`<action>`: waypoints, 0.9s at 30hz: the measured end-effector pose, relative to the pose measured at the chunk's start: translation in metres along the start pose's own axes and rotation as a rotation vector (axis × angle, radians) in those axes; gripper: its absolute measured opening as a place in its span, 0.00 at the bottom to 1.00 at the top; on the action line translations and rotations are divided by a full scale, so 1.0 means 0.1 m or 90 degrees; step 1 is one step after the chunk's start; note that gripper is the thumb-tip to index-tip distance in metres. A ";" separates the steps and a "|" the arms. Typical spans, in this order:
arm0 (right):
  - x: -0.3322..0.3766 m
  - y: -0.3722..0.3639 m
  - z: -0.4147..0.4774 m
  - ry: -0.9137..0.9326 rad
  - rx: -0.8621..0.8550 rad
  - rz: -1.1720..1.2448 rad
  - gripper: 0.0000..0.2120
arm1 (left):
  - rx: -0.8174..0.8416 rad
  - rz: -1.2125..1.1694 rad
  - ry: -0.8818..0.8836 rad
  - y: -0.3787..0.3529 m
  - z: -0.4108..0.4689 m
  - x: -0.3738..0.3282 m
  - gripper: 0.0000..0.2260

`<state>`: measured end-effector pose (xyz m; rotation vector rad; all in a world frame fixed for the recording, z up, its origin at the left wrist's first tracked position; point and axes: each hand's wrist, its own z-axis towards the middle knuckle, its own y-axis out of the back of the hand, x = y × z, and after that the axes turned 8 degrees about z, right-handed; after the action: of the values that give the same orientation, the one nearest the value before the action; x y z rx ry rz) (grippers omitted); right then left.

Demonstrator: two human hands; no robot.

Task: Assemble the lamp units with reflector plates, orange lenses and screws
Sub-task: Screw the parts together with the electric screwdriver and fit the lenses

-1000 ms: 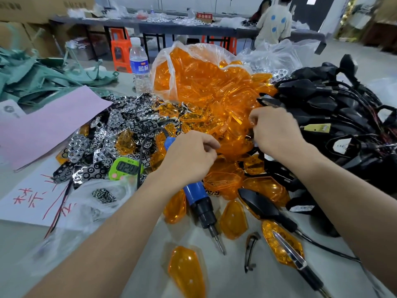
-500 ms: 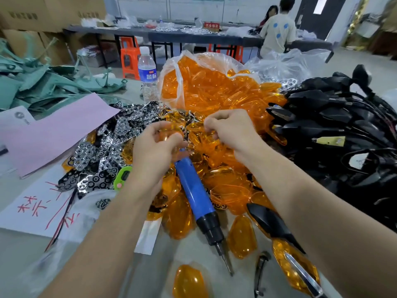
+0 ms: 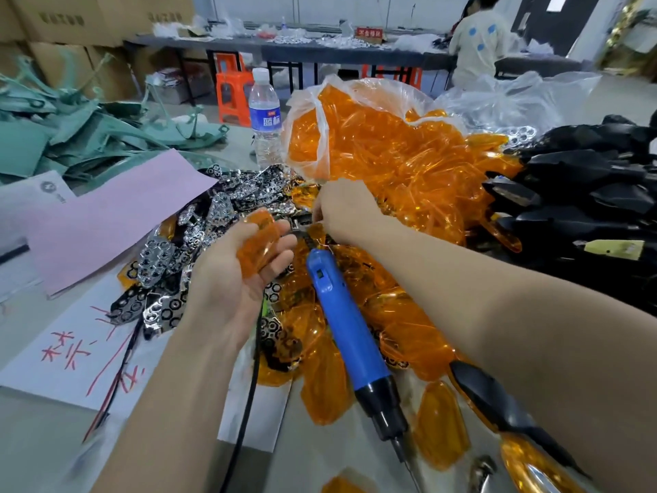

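Observation:
My left hand (image 3: 227,279) is turned palm up over the chrome reflector plates (image 3: 160,257) and holds one orange lens (image 3: 257,241) in its curled fingers. My right hand (image 3: 345,211) reaches down into the pile where the plates meet the loose orange lenses (image 3: 401,336). Its fingertips are hidden behind the hand. A blue electric screwdriver (image 3: 341,314) lies on the lenses between my forearms, bit pointing toward me. An open plastic bag of orange lenses (image 3: 373,144) stands behind. Black lamp housings (image 3: 586,208) are heaped at the right.
A water bottle (image 3: 265,115) stands behind the plates. Pink paper (image 3: 106,215) and a white sheet with red writing (image 3: 67,354) lie at the left, green parts (image 3: 71,133) behind them. An assembled lamp (image 3: 497,403) lies under my right forearm. A person sits at a far table (image 3: 320,51).
Both hands moved left from the lens heap toward the reflector plates. My left hand turned palm up with an orange lens in it. The view shifted closer.

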<state>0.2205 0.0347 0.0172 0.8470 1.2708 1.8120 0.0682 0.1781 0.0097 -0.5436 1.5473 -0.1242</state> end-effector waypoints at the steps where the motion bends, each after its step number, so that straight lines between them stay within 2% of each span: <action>1: -0.03 0.02 -0.03 -0.023 -0.021 0.050 0.07 | 0.018 -0.011 0.005 -0.01 -0.01 0.01 0.13; 3: -0.06 0.12 -0.12 -0.097 -0.071 0.208 0.06 | 0.046 0.014 0.006 -0.04 -0.05 0.02 0.14; 7: -0.01 0.56 -0.51 -0.217 -0.299 0.499 0.07 | 0.085 0.107 0.004 -0.13 -0.11 0.04 0.12; 9: 0.10 0.72 -0.87 -0.282 -0.365 0.680 0.07 | 0.076 0.209 -0.015 -0.17 -0.14 0.08 0.14; 11: 0.28 0.75 -1.31 -0.297 -0.345 0.853 0.08 | 0.096 0.312 -0.042 -0.25 -0.21 0.15 0.15; 14: 0.56 0.61 -1.86 -0.309 -0.254 1.035 0.10 | 0.151 0.290 -0.063 -0.35 -0.35 0.27 0.15; 18: 0.60 0.43 -2.11 -0.339 -0.245 1.075 0.09 | 0.150 0.219 -0.080 -0.40 -0.46 0.35 0.12; 21: 0.54 0.42 -2.16 -0.292 -0.256 1.068 0.08 | 0.165 0.178 -0.059 -0.40 -0.48 0.36 0.10; 27: 0.48 0.33 -2.24 -0.231 -0.271 0.864 0.11 | 0.182 0.124 0.003 -0.35 -0.48 0.38 0.06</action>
<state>0.0006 -0.0333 -0.0108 1.8921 -0.1148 2.5359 0.0329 0.1198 -0.0072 -0.1660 1.5460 -0.1933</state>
